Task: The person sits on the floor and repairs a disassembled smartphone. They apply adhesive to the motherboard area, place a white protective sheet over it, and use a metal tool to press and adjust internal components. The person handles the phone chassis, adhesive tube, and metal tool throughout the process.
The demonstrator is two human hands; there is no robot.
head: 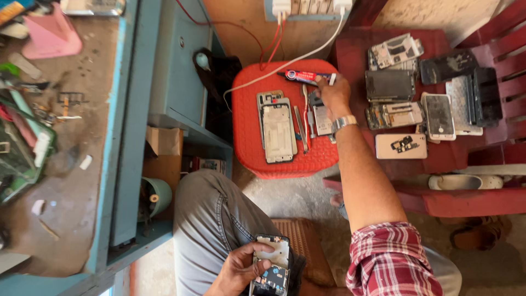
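My left hand (241, 268) holds an opened phone (270, 266) with its back off, resting on my knee at the bottom of the view. My right hand (332, 93) reaches out to the far edge of a red plastic stool (246, 126) and grips a red and blue glue tube (304, 76). A silver watch sits on that wrist. On the stool lie a white phone frame (278, 132), tweezers (300, 129), a red-handled tool (306, 107) and a small phone part (321, 119).
A red chair (455, 200) at the right carries several dismantled phones and screens (416, 93). A blue workbench (129, 126) with a cluttered top stands at the left. White and red cables (285, 60) run from a wall socket strip to the stool.
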